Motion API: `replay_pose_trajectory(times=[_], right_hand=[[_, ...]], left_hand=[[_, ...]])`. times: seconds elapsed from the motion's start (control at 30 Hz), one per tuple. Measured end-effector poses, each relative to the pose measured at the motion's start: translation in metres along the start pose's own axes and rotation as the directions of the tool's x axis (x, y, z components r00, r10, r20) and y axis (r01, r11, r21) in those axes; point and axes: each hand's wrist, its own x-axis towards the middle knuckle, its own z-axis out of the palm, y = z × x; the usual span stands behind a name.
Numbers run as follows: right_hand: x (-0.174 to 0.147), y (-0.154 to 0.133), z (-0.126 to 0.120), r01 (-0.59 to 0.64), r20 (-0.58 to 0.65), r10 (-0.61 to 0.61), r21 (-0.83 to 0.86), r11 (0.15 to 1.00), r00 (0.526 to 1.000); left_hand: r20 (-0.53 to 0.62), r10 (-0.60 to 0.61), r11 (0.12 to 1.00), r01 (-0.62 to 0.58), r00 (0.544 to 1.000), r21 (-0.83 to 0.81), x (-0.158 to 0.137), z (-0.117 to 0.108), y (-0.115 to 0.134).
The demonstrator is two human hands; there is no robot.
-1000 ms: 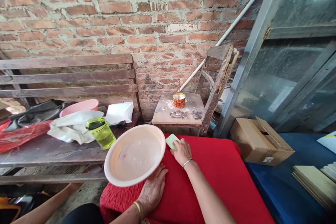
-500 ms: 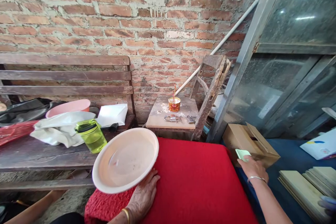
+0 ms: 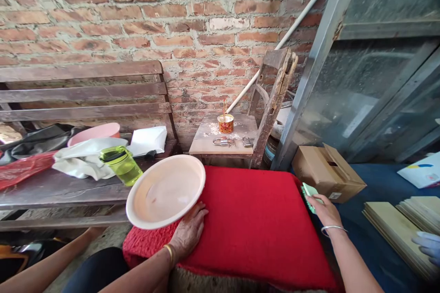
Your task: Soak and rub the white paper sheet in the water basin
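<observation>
My left hand, with a gold bangle at the wrist, lies with outstretched fingers on the red cloth, right by the rim of a pale pink basin. The basin looks tilted on the cloth's left end. At the cloth's right edge, my right hand, wearing a silver bangle, is closed around a light green scrubbing brush. Green bristles show on the brush's side facing the cloth. The fingers under the brush are partly hidden.
Left, a slatted bench holds a green water bottle, white cloth and a pink bowl. Another person's arm is lower left. A carton and stacked boards lie right, with blurred gloved fingers. Behind, an incense tin stands on a chair.
The view has tilted downward. My right hand has moved left with the brush, which has turned so its bristles show against the cloth's edge. My left hand stays by the basin.
</observation>
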Motion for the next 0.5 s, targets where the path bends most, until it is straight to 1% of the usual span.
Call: replay_pose_trajectory(times=[0.07,0.13,0.17,0.2,0.27,0.3,0.33,0.37,0.4,0.43,0.5], right_hand=[[-0.012,-0.020,0.005,0.062,-0.004,-0.062,-0.015,0.998,0.998],[-0.036,-0.047,0.017,0.200,0.023,-0.199,-0.034,0.979,0.980],[-0.051,-0.062,0.025,0.289,0.060,-0.286,-0.044,0.956,0.956],[-0.067,-0.077,0.034,0.380,0.109,-0.372,-0.057,0.923,0.922],[-0.099,-0.103,0.052,0.548,0.204,-0.521,-0.110,0.829,0.829],[-0.111,-0.112,0.060,0.613,0.238,-0.573,-0.146,0.777,0.784],[-0.120,-0.118,0.066,0.656,0.261,-0.607,-0.183,0.732,0.750],[-0.125,-0.120,0.069,0.678,0.271,-0.624,-0.218,0.702,0.733],[-0.125,-0.118,0.069,0.681,0.271,-0.625,-0.247,0.690,0.732],[-0.121,-0.113,0.066,0.665,0.265,-0.611,-0.267,0.697,0.746],[-0.103,-0.091,0.053,0.593,0.243,-0.542,-0.290,0.751,0.805]], left_hand=[[-0.002,0.006,1.000,-0.006,1.000,0.001,0.001,-0.002,0.001],[0.005,0.009,1.000,-0.009,1.000,0.001,0.001,-0.003,0.003],[0.012,0.010,1.000,-0.010,1.000,-0.002,0.002,-0.004,0.003],[0.019,0.008,1.000,-0.008,1.000,-0.005,0.002,-0.005,0.004],[0.033,-0.001,1.000,0.002,0.999,-0.012,0.003,-0.007,0.005],[0.040,-0.007,1.000,0.007,0.999,-0.012,0.003,-0.008,0.006],[0.045,-0.010,1.000,0.011,0.999,-0.010,0.004,-0.008,0.006],[0.049,-0.013,1.000,0.013,0.999,-0.007,0.004,-0.009,0.007],[0.050,-0.012,1.000,0.012,0.999,-0.005,0.004,-0.009,0.007],[0.050,-0.010,1.000,0.010,0.999,-0.004,0.004,-0.010,0.007],[0.048,-0.003,1.000,0.003,0.999,-0.006,0.005,-0.010,0.009]])
